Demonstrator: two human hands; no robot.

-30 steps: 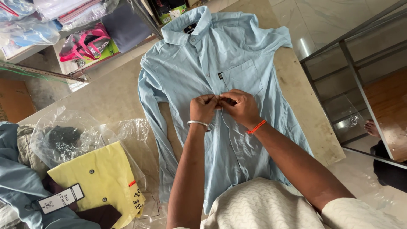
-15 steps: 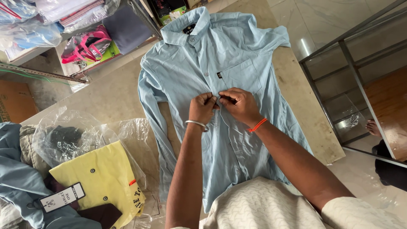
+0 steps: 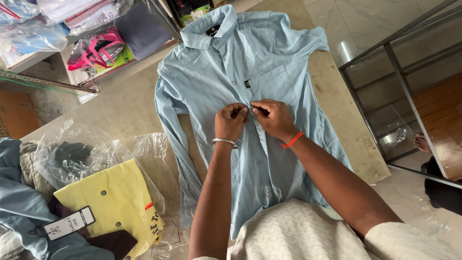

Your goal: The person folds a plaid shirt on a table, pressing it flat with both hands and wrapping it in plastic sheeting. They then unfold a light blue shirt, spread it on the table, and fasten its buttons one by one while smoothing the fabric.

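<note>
- Your left hand [image 3: 230, 122] and your right hand [image 3: 272, 117] met at the button placket [image 3: 257, 139] of the light blue shirt [image 3: 226, 72], about halfway down its front, just below the chest pocket [image 3: 275, 82].
- The fingertips of both hands were pressed together, each pinching one edge of the placket; whether a button sat between them could not be told, since the knuckles hid it.
- The placket ran as the shirt's long axis, from the collar [image 3: 211, 26] at the far end of the worktop [image 3: 120, 106] straight back toward your body, so the buttons below your fingers lay on the near side of them and the fastened ones on the far side.
- Both hands were equally close to the placket; your left came in from the shirt's left-hand panel as you saw it, your right from the pocket side.
- A silver bangle [image 3: 225, 141] sat on your left wrist and an orange thread band [image 3: 292, 140] on your right.
- The shirt lay flat and face up, its hem near your cream-coloured top [image 3: 298, 231] at the near edge, one sleeve [image 3: 178, 149] trailing down along the left side.
- Near the worktop's near left corner, well apart from your hands, lay a folded yellow shirt [image 3: 115, 202] with a hang tag [image 3: 67, 222], on crumpled clear plastic bags [image 3: 86, 149].
</note>
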